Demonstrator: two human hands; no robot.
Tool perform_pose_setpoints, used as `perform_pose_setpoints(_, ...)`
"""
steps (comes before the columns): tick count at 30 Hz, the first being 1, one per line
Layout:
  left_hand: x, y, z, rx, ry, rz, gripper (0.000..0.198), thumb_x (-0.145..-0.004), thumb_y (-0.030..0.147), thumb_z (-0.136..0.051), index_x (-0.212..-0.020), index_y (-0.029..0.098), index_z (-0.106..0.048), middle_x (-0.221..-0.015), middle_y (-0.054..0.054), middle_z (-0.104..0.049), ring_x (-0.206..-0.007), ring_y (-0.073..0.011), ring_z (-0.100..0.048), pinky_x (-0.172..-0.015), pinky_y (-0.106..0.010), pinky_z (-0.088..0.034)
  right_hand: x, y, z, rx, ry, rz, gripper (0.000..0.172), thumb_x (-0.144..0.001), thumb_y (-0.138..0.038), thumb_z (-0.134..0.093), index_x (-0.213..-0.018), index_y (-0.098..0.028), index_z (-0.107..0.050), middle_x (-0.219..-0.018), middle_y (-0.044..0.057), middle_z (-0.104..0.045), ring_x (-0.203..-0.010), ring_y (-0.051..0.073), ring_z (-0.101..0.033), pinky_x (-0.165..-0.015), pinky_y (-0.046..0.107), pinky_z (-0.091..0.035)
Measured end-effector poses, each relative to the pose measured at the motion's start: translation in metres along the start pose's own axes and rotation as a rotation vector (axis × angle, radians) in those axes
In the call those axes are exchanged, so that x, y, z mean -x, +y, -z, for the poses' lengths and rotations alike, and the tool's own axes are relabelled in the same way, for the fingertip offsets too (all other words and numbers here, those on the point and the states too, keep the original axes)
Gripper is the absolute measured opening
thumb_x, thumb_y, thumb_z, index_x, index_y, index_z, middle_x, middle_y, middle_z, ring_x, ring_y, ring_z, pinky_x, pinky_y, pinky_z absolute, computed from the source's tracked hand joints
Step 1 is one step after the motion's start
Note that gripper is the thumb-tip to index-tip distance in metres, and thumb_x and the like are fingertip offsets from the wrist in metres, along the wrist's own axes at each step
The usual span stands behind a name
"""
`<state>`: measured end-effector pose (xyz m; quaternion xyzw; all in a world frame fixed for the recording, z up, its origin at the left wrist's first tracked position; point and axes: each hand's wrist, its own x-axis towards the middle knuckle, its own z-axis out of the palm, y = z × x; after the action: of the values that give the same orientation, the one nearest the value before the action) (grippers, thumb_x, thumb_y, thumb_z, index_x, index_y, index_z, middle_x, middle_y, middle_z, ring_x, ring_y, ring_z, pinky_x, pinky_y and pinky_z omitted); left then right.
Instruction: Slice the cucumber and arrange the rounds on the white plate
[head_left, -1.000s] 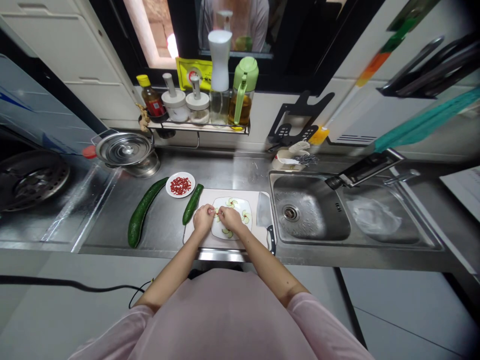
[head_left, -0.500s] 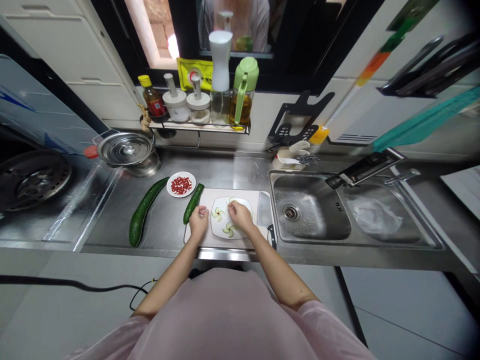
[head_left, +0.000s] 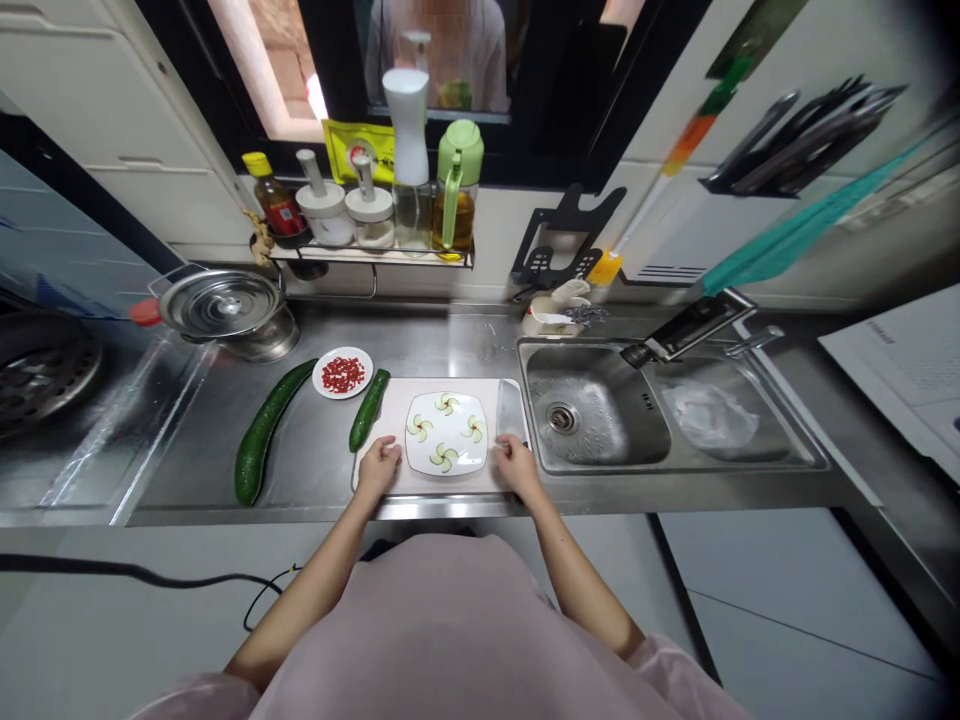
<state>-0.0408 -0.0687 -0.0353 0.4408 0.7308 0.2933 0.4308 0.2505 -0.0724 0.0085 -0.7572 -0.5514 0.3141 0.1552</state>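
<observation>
Hands flanking a square white plate; clock directions take twelve as directly away from the person. The plate (head_left: 447,433) rests on the pale cutting board (head_left: 397,393) and bears four pinwheels of green-edged slices (head_left: 444,459), set near twelve, three, six and nine o'clock. The left hand (head_left: 379,466) stands at the plate's eight o'clock, the right hand (head_left: 517,465) at its four; the governing relation is therefore bilateral, the plate lying toward two o'clock from the left hand and toward ten from the right. Being about as wide as it is deep, it shows no marked long axis, and neither hand is clearly nearer. Both hands are loosely curled just beside the rim, apparently apart from it, with nothing visible in their grasp; whether thumb and fingertips meet cannot be told. From the right hand, the knife blade (head_left: 511,408) lies at twelve o'clock. From the left hand, the short cucumber (head_left: 369,412) lies near eleven, its long axis running from seven to one; farther off, toward ten, lie the small dish (head_left: 319,374) of chopped red pieces (head_left: 343,374) and, nearer nine, the long cucumber (head_left: 262,437).
</observation>
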Motion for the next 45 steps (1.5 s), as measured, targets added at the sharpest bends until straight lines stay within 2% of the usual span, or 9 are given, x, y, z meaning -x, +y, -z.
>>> perform_pose_setpoints(4, -0.001, 0.002, -0.006, 0.011, -0.080, 0.036, 0.042, -0.079, 0.033, -0.057, -0.116, 0.014, -0.061, -0.069, -0.001, -0.068, -0.058, -0.0128, -0.062, -0.065, -0.025, -0.050, 0.005, -0.006, -0.014, 0.015, -0.039, -0.035, 0.033, -0.083, -0.024, -0.050, -0.112, -0.016, -0.063, -0.072, 0.002, -0.065, -0.072, 0.016, -0.059, -0.067, 0.023, -0.038)
perform_pose_setpoints(11, 0.000, 0.013, -0.014, -0.081, -0.089, 0.026, 0.038, -0.076, 0.022, -0.056, -0.112, 0.015, -0.064, -0.062, 0.003, -0.065, -0.059, -0.0130, -0.062, -0.067, -0.024, -0.048, -0.008, -0.008, -0.029, 0.069, -0.060, -0.090, 0.032, -0.082, -0.020, -0.049, -0.111, -0.016, -0.061, -0.079, 0.003, -0.067, -0.076, 0.016, -0.059, -0.067, 0.022, -0.037)
perform_pose_setpoints(16, 0.002, 0.019, -0.017, -0.092, -0.070, 0.021, 0.035, -0.070, 0.016, -0.056, -0.104, 0.015, -0.065, -0.066, 0.003, -0.064, -0.058, -0.0110, -0.060, -0.066, -0.022, -0.047, -0.013, -0.009, -0.034, 0.094, -0.042, -0.119, 0.029, -0.077, -0.012, -0.048, -0.103, -0.016, -0.061, -0.083, 0.005, -0.068, -0.078, 0.016, -0.059, -0.067, 0.022, -0.037)
perform_pose_setpoints(18, 0.004, 0.021, -0.016, -0.044, -0.070, 0.027, 0.035, -0.070, 0.015, -0.055, -0.103, 0.014, -0.064, -0.066, 0.004, -0.062, -0.056, -0.0099, -0.058, -0.064, -0.021, -0.046, -0.012, -0.009, -0.033, 0.055, -0.042, -0.125, 0.027, -0.076, -0.011, -0.047, -0.099, -0.017, -0.060, -0.078, 0.003, -0.067, -0.075, 0.016, -0.060, -0.067, 0.022, -0.038)
perform_pose_setpoints(22, 0.009, 0.025, -0.013, 0.107, -0.090, 0.038, 0.034, -0.069, 0.019, -0.055, -0.101, 0.014, -0.062, -0.063, 0.005, -0.056, -0.052, -0.0085, -0.053, -0.059, -0.021, -0.045, -0.008, -0.011, -0.029, -0.137, -0.094, -0.139, 0.025, -0.076, -0.013, -0.044, -0.097, -0.018, -0.056, -0.066, -0.003, -0.062, -0.058, 0.013, -0.059, -0.060, 0.021, -0.040)
perform_pose_setpoints(27, 0.026, 0.037, 0.000, 0.300, -0.089, 0.051, 0.037, -0.066, 0.027, -0.060, -0.100, 0.014, -0.060, -0.063, 0.005, -0.055, -0.052, -0.0080, -0.051, -0.056, -0.021, -0.044, 0.006, -0.020, -0.014, -0.347, -0.102, -0.115, 0.020, -0.074, -0.018, -0.044, -0.092, -0.021, -0.051, -0.054, -0.007, -0.053, -0.049, 0.013, -0.056, -0.052, 0.022, -0.041)
perform_pose_setpoints(33, 0.059, 0.065, 0.033, 0.498, -0.122, 0.002, 0.048, -0.060, 0.037, -0.073, -0.100, 0.014, -0.059, -0.069, 0.004, -0.058, -0.060, -0.0082, -0.055, -0.059, -0.020, -0.046, 0.037, -0.040, 0.019, -0.639, -0.122, -0.025, 0.017, -0.071, -0.032, -0.053, -0.084, -0.024, -0.046, -0.050, -0.011, -0.046, -0.043, 0.012, -0.051, -0.044, 0.022, -0.041)
perform_pose_setpoints(39, 0.090, 0.098, 0.064, 0.549, -0.131, -0.015, 0.052, -0.061, 0.039, -0.077, -0.104, 0.016, -0.056, -0.078, 0.002, -0.061, -0.061, -0.0086, -0.057, -0.058, -0.021, -0.048, 0.071, -0.070, 0.056, -0.839, -0.153, -0.030, 0.029, -0.070, -0.039, -0.062, -0.088, -0.024, -0.047, -0.052, -0.011, -0.048, -0.043, 0.010, -0.051, -0.041, 0.021, -0.040)
perform_pose_setpoints(45, 0.111, 0.114, 0.078, 0.548, -0.247, 0.017, 0.053, -0.066, 0.041, -0.074, -0.108, 0.019, -0.051, -0.070, 0.004, -0.065, -0.059, -0.0109, -0.060, -0.058, -0.022, -0.049, 0.092, -0.088, 0.081, -0.886, -0.156, -0.048, 0.030, -0.069, -0.041, -0.066, -0.087, -0.023, -0.050, -0.052, -0.010, -0.050, -0.043, 0.009, -0.049, -0.042, 0.021, -0.041)
